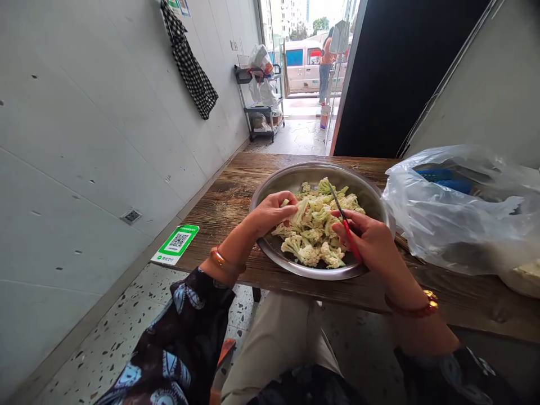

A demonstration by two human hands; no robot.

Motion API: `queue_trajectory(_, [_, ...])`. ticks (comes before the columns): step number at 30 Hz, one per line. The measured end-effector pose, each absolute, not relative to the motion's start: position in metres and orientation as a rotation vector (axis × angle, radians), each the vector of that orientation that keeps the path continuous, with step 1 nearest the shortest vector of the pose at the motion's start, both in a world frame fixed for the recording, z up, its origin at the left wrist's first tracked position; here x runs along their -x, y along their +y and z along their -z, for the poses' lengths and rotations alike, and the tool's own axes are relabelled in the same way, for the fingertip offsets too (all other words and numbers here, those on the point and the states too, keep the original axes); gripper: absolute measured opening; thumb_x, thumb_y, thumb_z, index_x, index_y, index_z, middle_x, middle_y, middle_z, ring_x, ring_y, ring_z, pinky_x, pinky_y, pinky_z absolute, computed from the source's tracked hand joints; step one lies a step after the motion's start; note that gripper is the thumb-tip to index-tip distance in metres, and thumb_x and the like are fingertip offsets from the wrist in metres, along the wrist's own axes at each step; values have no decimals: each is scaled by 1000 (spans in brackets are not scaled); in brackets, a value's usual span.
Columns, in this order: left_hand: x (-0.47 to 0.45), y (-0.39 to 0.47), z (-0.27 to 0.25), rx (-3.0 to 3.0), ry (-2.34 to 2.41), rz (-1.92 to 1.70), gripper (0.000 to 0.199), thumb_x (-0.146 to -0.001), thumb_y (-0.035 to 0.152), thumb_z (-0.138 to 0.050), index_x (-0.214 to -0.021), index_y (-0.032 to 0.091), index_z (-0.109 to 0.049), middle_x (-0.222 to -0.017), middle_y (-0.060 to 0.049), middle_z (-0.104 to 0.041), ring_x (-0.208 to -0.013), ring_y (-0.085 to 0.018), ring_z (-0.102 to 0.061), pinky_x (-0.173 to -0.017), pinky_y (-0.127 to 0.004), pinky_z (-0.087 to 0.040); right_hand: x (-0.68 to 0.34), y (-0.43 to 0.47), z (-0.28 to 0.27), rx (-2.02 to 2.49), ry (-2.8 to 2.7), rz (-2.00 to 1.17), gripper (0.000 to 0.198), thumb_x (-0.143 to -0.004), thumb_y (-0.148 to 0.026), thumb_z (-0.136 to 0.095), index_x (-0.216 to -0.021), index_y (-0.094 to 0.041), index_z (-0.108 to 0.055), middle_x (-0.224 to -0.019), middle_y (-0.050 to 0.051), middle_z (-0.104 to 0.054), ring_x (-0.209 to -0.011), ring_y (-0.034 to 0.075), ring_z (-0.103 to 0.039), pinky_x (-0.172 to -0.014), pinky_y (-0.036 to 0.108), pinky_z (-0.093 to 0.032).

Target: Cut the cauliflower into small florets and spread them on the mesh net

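Note:
My left hand (pixel 274 214) is closed on a pale piece of cauliflower (pixel 301 215), held over the left part of a wide steel bowl (pixel 270 256). In my right hand (pixel 367 236) is a small knife (pixel 346 229) with a red handle and a narrow dark blade. Its blade points up and away from me, above the bowl's contents. Several cut cauliflower florets (pixel 310 252) lie heaped in the bowl, partly hidden behind both hands. The knife tip is apart from the piece in my left hand.
The bowl stands on a dark wooden table (pixel 228 197). A clear plastic bag (pixel 451 219) with blue items sits to the right, and a green QR-code card (pixel 175 245) at the left edge. Beyond are a loaded cart (pixel 261 107) and a person (pixel 326 64) outside the doorway.

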State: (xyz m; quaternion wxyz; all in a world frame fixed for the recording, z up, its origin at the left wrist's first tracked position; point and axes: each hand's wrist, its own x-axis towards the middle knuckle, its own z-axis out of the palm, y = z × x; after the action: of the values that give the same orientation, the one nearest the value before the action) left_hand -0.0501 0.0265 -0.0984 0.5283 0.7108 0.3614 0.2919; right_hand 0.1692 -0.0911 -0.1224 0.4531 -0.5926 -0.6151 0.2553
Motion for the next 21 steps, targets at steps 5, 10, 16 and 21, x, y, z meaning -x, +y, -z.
queue_trajectory(5, [48,36,109,-1789,1093,-948,25,-80,23,-58,-104,17,-62,-78,1,-59,-65,-10,-54,-62,-20,-45,-169,-92,121,1482,-1475,-687,55,-85,-58,-65,-123,-17,-71,-71,2,-67,-58,15,-56,-54,26,-47])
queue_trajectory(10, [43,41,112,-2379,1449,-696,23,-84,23,-58,-104,18,-70,-98,-7,-64,-87,-19,-61,-84,-32,-48,-166,-95,123,1467,-1449,-724,57,-85,-58,-66,-124,-17,-70,-66,0,-63,-55,14,-54,-50,25,-44])
queue_trajectory(16, [40,48,98,-2783,1754,-369,24,-86,19,-57,-106,16,-69,-114,-16,-61,-110,-30,-56,-91,-40,-47,-163,-97,127,1447,-1478,-720,59,-85,-62,-63,-121,-15,-70,-65,0,-62,-54,13,-52,-50,25,-43])
queue_trajectory(21, [42,61,102,-2920,1506,-216,39,-81,20,-63,-119,14,-66,-121,-17,-60,-115,-33,-53,-98,-45,-43,-160,-97,127,1430,-1492,-653,58,-86,-62,-62,-120,-16,-71,-68,1,-65,-54,14,-54,-50,26,-45])
